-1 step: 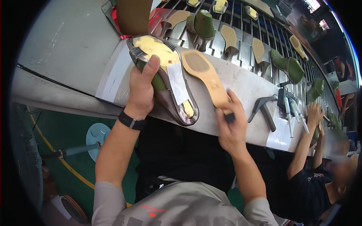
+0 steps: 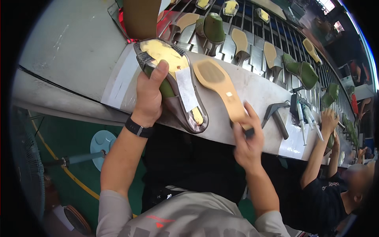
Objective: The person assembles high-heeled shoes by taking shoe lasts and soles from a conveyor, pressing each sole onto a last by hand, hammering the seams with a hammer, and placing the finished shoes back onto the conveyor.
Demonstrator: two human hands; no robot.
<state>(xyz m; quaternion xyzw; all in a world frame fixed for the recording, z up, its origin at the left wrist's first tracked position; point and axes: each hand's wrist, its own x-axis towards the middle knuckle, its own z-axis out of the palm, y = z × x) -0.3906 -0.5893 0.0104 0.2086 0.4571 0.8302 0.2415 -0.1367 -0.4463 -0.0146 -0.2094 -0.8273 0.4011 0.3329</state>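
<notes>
By the curled left hand (image 2: 149, 94), left of centre, an upturned green-and-brown shoe (image 2: 171, 94) is gripped — by the nearly closed right hand (image 2: 249, 144), a tan sole (image 2: 222, 85) is pinched at its heel end, right of centre — farther right, a hammer (image 2: 279, 123) is seen.

The shoe (image 2: 169, 87) in the left hand (image 2: 149, 94) is left of the sole (image 2: 224, 89) in the right hand (image 2: 249, 140). Farther right, a hammer (image 2: 280, 122) lies on the table (image 2: 256, 89). Behind, a rack (image 2: 256, 55) bears more shoes (image 2: 215, 29).
</notes>
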